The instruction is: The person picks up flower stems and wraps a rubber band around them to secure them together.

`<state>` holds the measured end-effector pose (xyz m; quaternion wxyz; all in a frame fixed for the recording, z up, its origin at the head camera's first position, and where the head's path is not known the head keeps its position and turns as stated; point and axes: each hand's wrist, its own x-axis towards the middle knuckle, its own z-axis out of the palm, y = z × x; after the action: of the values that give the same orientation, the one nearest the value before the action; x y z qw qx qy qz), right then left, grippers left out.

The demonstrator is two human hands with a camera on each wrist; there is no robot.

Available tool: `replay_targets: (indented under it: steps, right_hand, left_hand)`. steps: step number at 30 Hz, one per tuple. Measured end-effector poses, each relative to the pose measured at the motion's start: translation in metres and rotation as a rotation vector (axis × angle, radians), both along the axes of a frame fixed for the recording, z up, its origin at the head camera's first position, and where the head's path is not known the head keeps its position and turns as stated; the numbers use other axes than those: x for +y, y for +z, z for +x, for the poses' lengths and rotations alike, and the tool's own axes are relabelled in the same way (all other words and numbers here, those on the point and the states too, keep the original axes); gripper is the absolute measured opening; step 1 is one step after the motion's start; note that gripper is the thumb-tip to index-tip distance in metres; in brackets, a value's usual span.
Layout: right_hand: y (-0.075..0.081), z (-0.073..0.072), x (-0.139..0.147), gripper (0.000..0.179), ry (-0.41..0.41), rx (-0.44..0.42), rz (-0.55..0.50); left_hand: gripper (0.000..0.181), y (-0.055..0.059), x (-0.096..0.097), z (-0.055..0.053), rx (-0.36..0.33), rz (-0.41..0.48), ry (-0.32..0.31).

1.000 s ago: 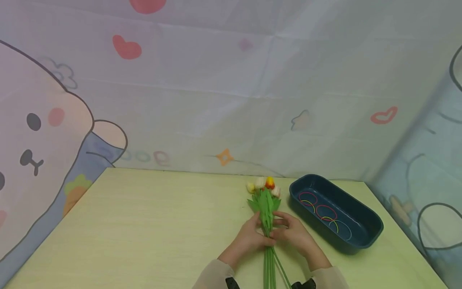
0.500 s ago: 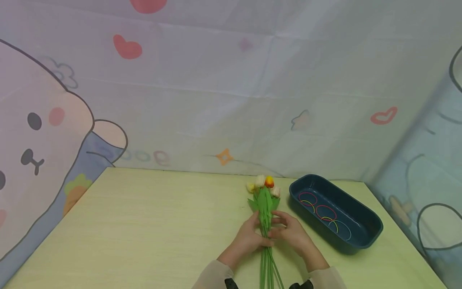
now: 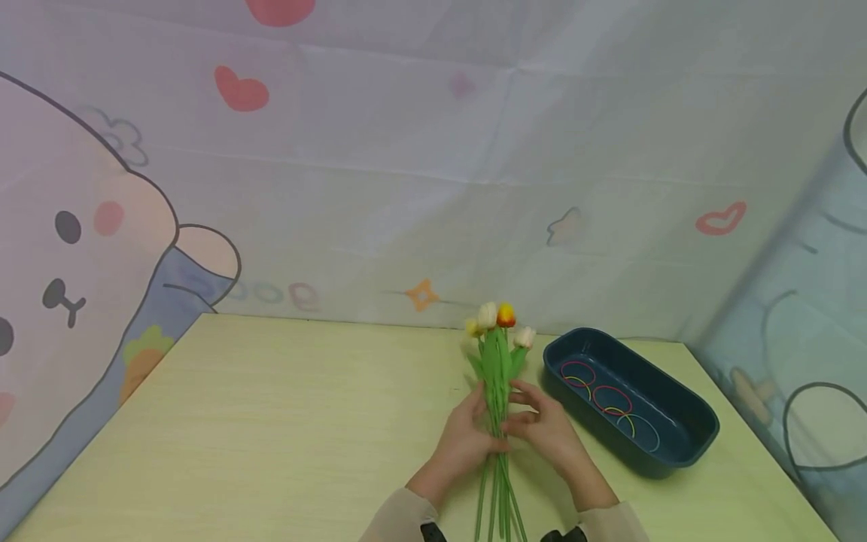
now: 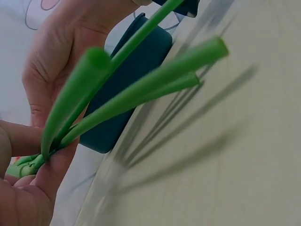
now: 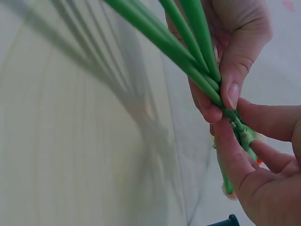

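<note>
A bunch of artificial tulips (image 3: 497,369) with green stems and leaves stands between both hands in the head view, its white, yellow and orange-red blooms (image 3: 506,315) pointing away from me. The left hand (image 3: 463,429) pinches the stems between thumb and fingers. From the other side, the right hand (image 3: 545,429) pinches the same stems just above the left thumb. Below the grip, the stems (image 5: 188,56) fan out and cross, held off the table, their shadows falling apart from them. Leaves and fingers partly hide one another in the wrist views.
A dark blue rectangular basin (image 3: 698,410) sits right of the hands, with several coloured rubber bands (image 3: 612,399) on its bottom. The pale wooden table (image 3: 305,436) ends at a printed cloth backdrop (image 3: 379,188).
The tulips have risen in the hands, blooms now overlapping the backdrop above the table's far edge. Their stems spread wider at the lower end. Both hands have shifted slightly up; the basin is unmoved.
</note>
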<state>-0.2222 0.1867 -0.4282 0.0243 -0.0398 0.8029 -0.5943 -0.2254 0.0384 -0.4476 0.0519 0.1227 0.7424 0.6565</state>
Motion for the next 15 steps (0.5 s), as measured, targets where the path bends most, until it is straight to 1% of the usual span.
replay_targets:
  steps: [5,8,12,15]
  right_hand:
    - [0.01,0.004,-0.001,0.058,0.037,0.052,-0.008]
    - [0.016,0.006,-0.002,0.053,0.061,0.078,-0.01]
    - [0.022,0.011,-0.006,0.051,0.08,0.096,-0.032]
    - [0.026,0.015,-0.01,0.05,0.083,0.092,-0.061]
  left_hand:
    - [0.1,0.006,-0.004,0.001,0.03,0.048,0.018]
    - [0.1,0.011,-0.005,0.002,0.017,0.14,-0.001]
    - [0.098,0.018,-0.007,0.002,-0.034,0.29,-0.031]
    - [0.096,0.021,-0.007,0.003,-0.039,0.341,-0.025]
